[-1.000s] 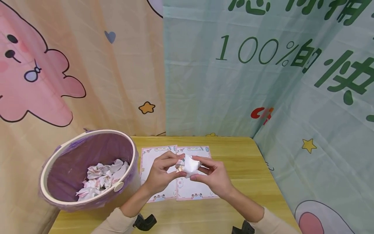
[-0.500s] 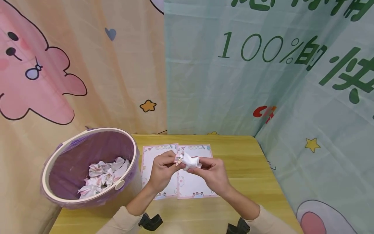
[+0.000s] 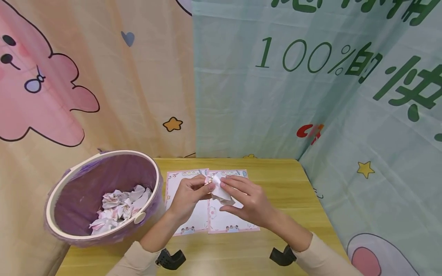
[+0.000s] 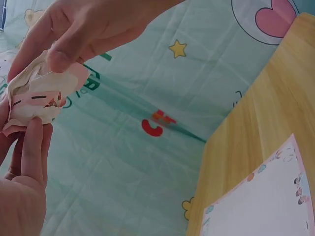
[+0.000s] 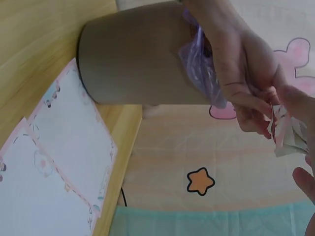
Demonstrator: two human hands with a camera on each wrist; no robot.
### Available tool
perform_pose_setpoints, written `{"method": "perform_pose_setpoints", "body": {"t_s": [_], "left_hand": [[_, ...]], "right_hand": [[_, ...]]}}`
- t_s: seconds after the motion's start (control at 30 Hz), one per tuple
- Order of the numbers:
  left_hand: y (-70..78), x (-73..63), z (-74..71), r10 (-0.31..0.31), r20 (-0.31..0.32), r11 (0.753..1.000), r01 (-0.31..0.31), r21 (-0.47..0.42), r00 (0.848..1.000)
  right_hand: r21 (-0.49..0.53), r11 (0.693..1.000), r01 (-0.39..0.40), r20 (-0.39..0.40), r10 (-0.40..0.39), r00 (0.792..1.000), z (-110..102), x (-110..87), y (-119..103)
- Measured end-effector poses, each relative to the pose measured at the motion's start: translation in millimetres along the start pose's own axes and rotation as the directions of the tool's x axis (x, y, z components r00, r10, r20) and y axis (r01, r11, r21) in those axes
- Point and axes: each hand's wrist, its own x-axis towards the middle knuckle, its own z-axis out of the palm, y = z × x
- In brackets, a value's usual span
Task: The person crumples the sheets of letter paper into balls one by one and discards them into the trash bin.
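While left grip pinches crumpled paper, right grip touches it, fingers extended.

Can count one left hand, one right hand, one held paper, two bordered sheets, one table, one bin, two sleeves, two black wrist devices. Cannot count exactly the balled papers in the bin (several, too overlapped).
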Motion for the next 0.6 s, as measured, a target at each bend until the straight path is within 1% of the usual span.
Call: {"method": "perform_pose_setpoints", "body": {"t_s": [0.07, 0.13, 0.2, 0.27, 0.33, 0.4, 0.43, 0.5, 0.57, 0.6], "left_hand": [[2.4, -0.7, 1.7, -0.031, -0.005, 0.999, 0.031, -0.007, 0.999], [5.2, -1.7, 4.4, -0.063, -0.026, 0.998, 0.063, -0.013, 0.998], [7.4, -2.8, 7.1, -0.075, -0.040, 0.997, 0.074, -0.021, 0.996], [9.0, -4.1, 9.4, -0.059, -0.033, 0.998, 0.058, -0.028, 0.998], [9.2, -5.1, 11.1, -0.009, 0.005, 1.000, 0.010, -0.022, 1.000], [7.8, -5.6, 11.5, 0.068, 0.067, 0.998, -0.067, -0.011, 0.995], [6.8, -5.9, 11.1, 0.111, 0.102, 0.994, -0.111, -0.007, 0.989], [4.6, -5.6, 9.6, 0.193, 0.156, 0.981, -0.195, 0.000, 0.969], [2.9, -4.5, 7.3, 0.266, 0.190, 0.962, -0.271, 0.003, 0.945], [2.4, -3.6, 6.2, 0.293, 0.199, 0.954, -0.300, 0.006, 0.935]], "right_hand": [[-0.026, 0.998, 0.058, 0.036, -0.057, 0.998, -3.3, -0.6, 3.5], [-0.061, 0.993, 0.099, 0.047, -0.096, 0.994, -6.4, -0.7, 5.6], [-0.083, 0.988, 0.126, 0.031, -0.124, 0.992, -8.2, -0.5, 7.0], [-0.091, 0.986, 0.137, -0.001, -0.138, 0.990, -9.0, -0.3, 7.4], [-0.068, 0.990, 0.121, -0.035, -0.124, 0.992, -9.2, 0.0, 7.1], [-0.024, 0.996, 0.089, -0.068, -0.090, 0.994, -9.1, 0.3, 6.0], [0.008, 0.998, 0.068, -0.087, -0.067, 0.994, -9.0, 0.3, 5.4], [0.088, 0.996, 0.022, -0.121, -0.011, 0.993, -8.9, 0.0, 4.0], [0.170, 0.985, -0.024, -0.138, 0.048, 0.989, -9.0, -1.3, 2.6], [0.211, 0.976, -0.049, -0.137, 0.079, 0.987, -9.2, -2.4, 2.1]]}}
